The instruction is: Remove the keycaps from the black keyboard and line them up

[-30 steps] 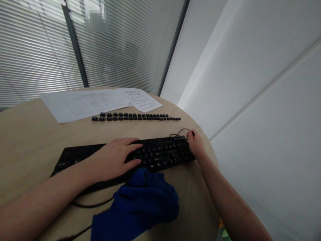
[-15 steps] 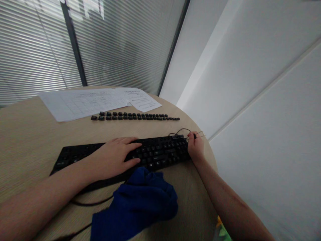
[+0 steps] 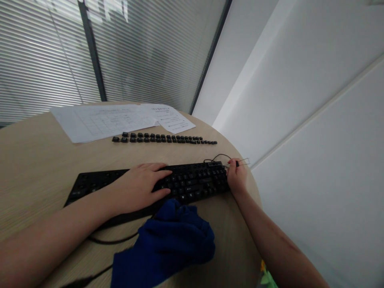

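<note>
A black keyboard (image 3: 195,180) lies on the table. My left hand (image 3: 144,186) rests across it, palm down with fingers spread over the keys, and hides its middle-left part. At the right end of the keyboard, my right hand (image 3: 237,176) is closed around a wire keycap puller (image 3: 237,163) with a small black grip. One wire end of the puller sticks out to the right, past the hand. Beyond the keyboard, removed black keycaps (image 3: 163,139) stand in two rows.
A crumpled blue cloth (image 3: 177,240) lies in front of the keyboard, near a dark cable (image 3: 117,241). Printed sheets (image 3: 114,120) lie at the back of the round wooden table (image 3: 27,152). A white wall (image 3: 315,160) rises close beyond the table's right edge.
The whole view has shifted slightly to the right in the picture. The wire end of the puller has turned a little in my right hand. My left hand stays on the keyboard.
</note>
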